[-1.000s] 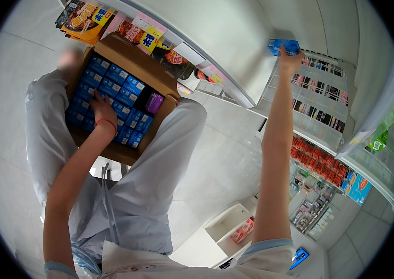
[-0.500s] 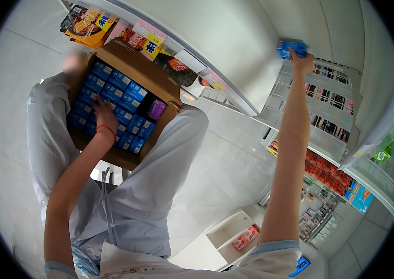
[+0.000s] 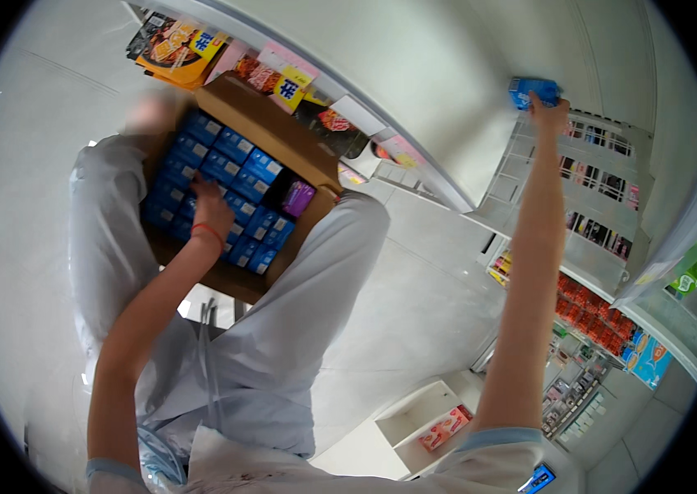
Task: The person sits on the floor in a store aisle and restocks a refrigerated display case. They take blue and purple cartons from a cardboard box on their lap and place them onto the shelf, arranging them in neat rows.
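Just beyond right grip (image 3: 547,114): blue box (image 3: 532,91), pinched in its fingers, near wire racks (image 3: 598,198) | Left grip (image 3: 213,208): touching blue boxes (image 3: 235,144) inside carton (image 3: 262,119) beneath, closure cannot be told | Change: right hold unaltered over last second, box judged unreleased

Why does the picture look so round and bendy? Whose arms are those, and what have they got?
There's no robot here, just a person's two bare arms. The camera sits on the person's head and looks down. Its very wide lens bends straight edges and leaves black corners.

Between the knees is an open cardboard box. Inside are many small blue boxes and one purple pack. The left hand rests on the blue ones; I can't tell if it grips any. The right hand is stretched out, holding another blue box by the white shelf.
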`<state>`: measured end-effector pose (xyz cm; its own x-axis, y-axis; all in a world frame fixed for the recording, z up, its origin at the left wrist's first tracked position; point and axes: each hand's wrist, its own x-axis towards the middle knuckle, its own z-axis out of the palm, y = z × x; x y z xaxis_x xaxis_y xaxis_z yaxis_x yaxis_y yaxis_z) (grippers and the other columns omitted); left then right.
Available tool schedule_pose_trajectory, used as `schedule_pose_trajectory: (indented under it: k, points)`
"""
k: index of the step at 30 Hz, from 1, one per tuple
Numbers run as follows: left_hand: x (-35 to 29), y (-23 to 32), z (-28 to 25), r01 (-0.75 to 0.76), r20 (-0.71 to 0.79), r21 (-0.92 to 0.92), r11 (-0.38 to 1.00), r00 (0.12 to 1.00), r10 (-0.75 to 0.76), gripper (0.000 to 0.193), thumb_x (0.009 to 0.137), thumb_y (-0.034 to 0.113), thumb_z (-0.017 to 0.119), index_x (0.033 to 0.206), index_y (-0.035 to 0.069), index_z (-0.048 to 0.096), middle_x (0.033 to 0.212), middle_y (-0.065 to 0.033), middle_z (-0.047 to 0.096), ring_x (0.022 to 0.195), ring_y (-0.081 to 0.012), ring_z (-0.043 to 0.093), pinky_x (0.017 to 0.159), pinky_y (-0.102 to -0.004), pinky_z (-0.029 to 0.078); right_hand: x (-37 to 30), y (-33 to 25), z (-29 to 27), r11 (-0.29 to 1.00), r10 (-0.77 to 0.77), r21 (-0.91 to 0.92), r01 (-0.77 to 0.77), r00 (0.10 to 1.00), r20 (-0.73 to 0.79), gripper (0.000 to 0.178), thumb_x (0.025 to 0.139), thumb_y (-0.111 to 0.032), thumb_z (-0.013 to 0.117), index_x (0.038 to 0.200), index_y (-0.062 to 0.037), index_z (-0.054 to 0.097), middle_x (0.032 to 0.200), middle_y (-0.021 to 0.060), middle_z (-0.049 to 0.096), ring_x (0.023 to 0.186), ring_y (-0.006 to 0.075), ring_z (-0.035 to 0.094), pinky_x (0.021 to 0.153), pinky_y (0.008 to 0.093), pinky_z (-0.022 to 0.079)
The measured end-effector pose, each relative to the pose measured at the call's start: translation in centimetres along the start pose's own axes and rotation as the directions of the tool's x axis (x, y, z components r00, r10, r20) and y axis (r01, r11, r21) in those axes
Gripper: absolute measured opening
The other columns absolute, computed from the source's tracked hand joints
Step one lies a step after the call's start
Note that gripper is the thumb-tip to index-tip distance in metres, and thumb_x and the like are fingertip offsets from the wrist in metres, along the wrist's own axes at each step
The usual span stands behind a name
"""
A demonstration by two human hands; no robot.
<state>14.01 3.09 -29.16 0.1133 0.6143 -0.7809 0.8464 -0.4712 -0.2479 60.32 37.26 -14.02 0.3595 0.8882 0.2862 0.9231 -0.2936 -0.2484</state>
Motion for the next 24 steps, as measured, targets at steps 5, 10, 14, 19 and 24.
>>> schedule_pose_trajectory:
  k: [5,10,14,19,24]
  points:
    - [0.4,0.9,0.8,0.05,-0.113,0.088,0.995,0.993,-0.04,0.036,0.088,0.02,0.043,0.122,0.008,0.05,0.138,-0.0115,0.03,0.122,-0.0449,0.029,0.092,-0.0519,0.03,-8.3,-5.3,-7.2,0.821,0.009,0.559,-0.116,0.982,0.19,0.058,0.078,-0.022,0.065,0.121,0.003,0.037,0.085,0.0159,0.063,0.066,0.0188,0.063,0.052,0.0266,0.051]
    - [-0.8,1.2,2.5,0.141,-0.148,0.21,0.967,0.983,-0.111,0.041,0.091,0.02,0.035,0.13,0.008,0.039,0.138,-0.0175,0.029,0.122,-0.0413,0.033,0.091,-0.0462,0.034,-31.7,-13.7,-5.8,0.602,-0.287,0.767,-0.221,0.837,0.466,0.023,0.081,-0.009,0.057,0.102,0.0001,0.054,0.083,0.0085,0.061,0.072,0.0152,0.06,0.064,0.0272,0.049]
    - [-0.8,2.1,4.0,0.178,-0.258,-0.02,0.984,0.95,-0.177,0.047,0.09,0.02,0.036,0.136,0.009,0.029,0.14,-0.0239,0.017,0.122,-0.0375,0.033,0.089,-0.0404,0.037,-44.3,-16.1,0.5,0.812,-0.427,0.581,0.061,0.741,0.518,0.035,0.062,-0.01,0.072,0.092,0.0003,0.058,0.095,0.0111,0.056,0.09,0.0266,0.056,0.08,0.0394,0.047]
    - [-1.4,2.3,4.8,0.181,-0.268,-0.089,0.979,0.943,-0.199,0.051,0.09,0.017,0.035,0.137,0.004,0.021,0.141,-0.0254,0.009,0.126,-0.0425,0.022,0.089,-0.043,0.038,-47.0,-15.9,4.5,0.935,-0.349,0.248,0.254,0.531,0.772,0.062,0.056,-0.019,0.076,0.109,-0.0001,0.05,0.104,0.015,0.055,0.097,0.0313,0.052,0.082,0.0376,0.045]
    - [-1.4,2.2,4.9,0.16,-0.248,-0.118,0.98,0.951,-0.185,0.051,0.09,0.016,0.035,0.137,0.004,0.022,0.141,-0.0261,0.01,0.127,-0.0434,0.02,0.09,-0.0433,0.038,-48.9,-15.7,6.1,0.906,-0.376,0.188,0.379,0.518,0.768,0.055,0.051,-0.018,0.078,0.096,-0.0019,0.05,0.098,0.0138,0.055,0.096,0.0292,0.053,0.078,0.0367,0.047]
